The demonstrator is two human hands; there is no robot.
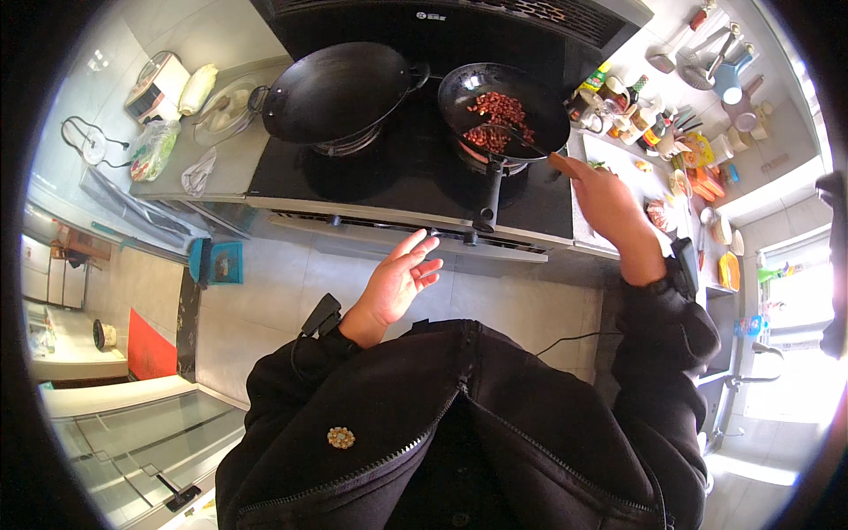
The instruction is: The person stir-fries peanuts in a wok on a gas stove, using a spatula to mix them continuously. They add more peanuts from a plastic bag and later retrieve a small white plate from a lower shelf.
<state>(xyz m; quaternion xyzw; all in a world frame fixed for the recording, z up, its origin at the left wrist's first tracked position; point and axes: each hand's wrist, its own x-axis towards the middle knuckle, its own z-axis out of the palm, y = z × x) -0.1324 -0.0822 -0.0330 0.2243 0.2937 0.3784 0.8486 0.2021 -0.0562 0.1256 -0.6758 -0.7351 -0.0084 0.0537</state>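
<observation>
My right hand (613, 212) grips the wooden handle of a metal spatula (527, 142), whose head lies among reddish peanuts or beans (500, 112) in a dark frying wok (543, 99). That wok sits over the right burner of the black glass stove (411, 169), its long handle pointing toward me. Nothing is held in my left hand (404, 278), which hovers in front of the stove's control knobs with its fingers apart. A larger two-handled wok (338, 93), with nothing in it, rests on the left burner.
Bottles, jars and food crowd the right counter (593, 228). Ladles (695, 76) hang on the wall above. Along the left counter (228, 179) are a bagged vegetable (154, 149), a cloth (199, 172) and a lidded glass dish (228, 109). The range hood (464, 13) overhangs the stove's back.
</observation>
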